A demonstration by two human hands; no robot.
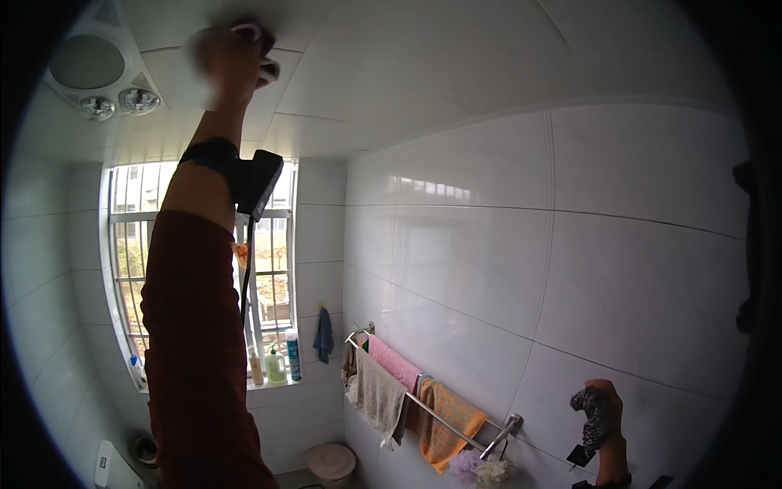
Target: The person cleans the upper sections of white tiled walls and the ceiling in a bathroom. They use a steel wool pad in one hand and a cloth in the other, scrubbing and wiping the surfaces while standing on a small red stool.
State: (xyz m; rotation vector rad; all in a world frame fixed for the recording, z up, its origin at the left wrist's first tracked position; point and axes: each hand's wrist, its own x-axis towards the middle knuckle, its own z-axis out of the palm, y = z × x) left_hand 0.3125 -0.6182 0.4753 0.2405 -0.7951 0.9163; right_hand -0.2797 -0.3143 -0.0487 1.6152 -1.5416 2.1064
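My left hand (230, 69) is raised to the white ceiling (415, 61), its arm stretched up in a dark red sleeve. Its fingers are closed around a dark red cloth (267, 72) with pale edges, close to the ceiling panels; motion blurs the fingertips. Strapped to that forearm is a black device (259, 184) with a cable hanging down. Low at the right, my right hand (612, 416) grips a crumpled dark grey, speckled cloth-like bundle (593, 411), in front of the tiled wall.
Left of my raised hand, a ceiling fixture (88, 61) holds round lamps. Behind my arm is a barred window (273, 244), with bottles (277, 365) on its sill. A metal rack (444, 417) with towels juts from the right wall. A round lidded bin (331, 462) stands below.
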